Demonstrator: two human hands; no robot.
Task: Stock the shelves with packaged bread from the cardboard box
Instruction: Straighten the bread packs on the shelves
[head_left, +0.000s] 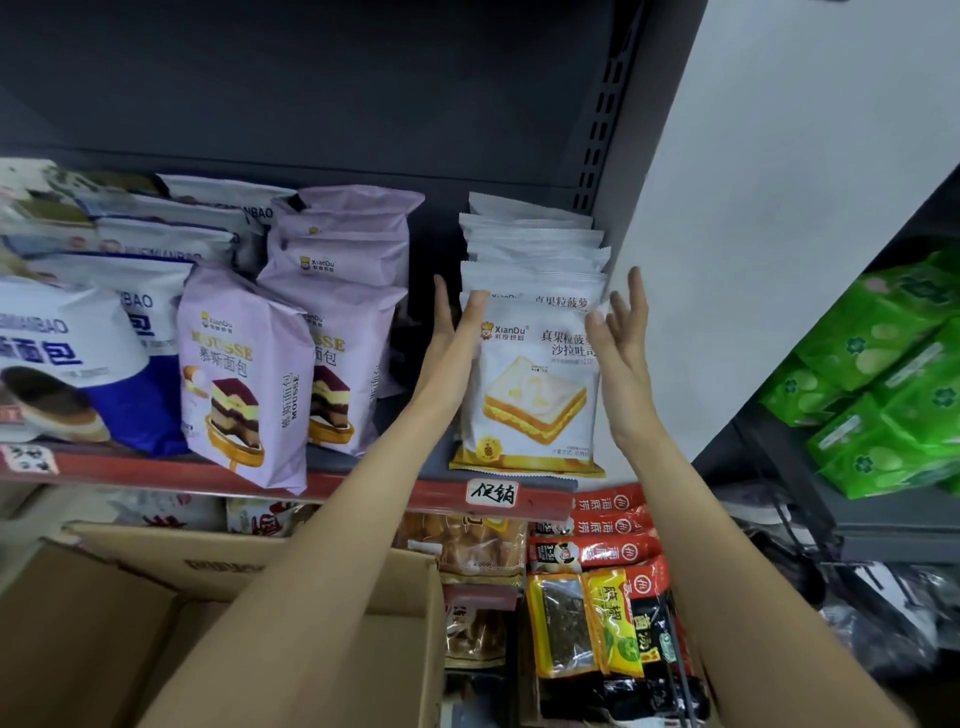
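Shelf (363, 460), right end: white bread packs (530, 384) stand in a row front to back, close against the white side panel (779, 208). Left hand (457, 332) fills part of the dark gap (415, 322) between this row and the purple packs (332, 332). Right hand (621, 343) sits between the front pack and the panel. Open room above all packs, up to the dark back wall (311, 78). Below, the cardboard box (260, 623) stands open-topped under both forearms.

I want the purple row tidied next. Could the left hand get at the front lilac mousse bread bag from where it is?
Probably yes: the left hand rests open on the white toast bread packet, and nothing blocks the lilac mousse bread bag.
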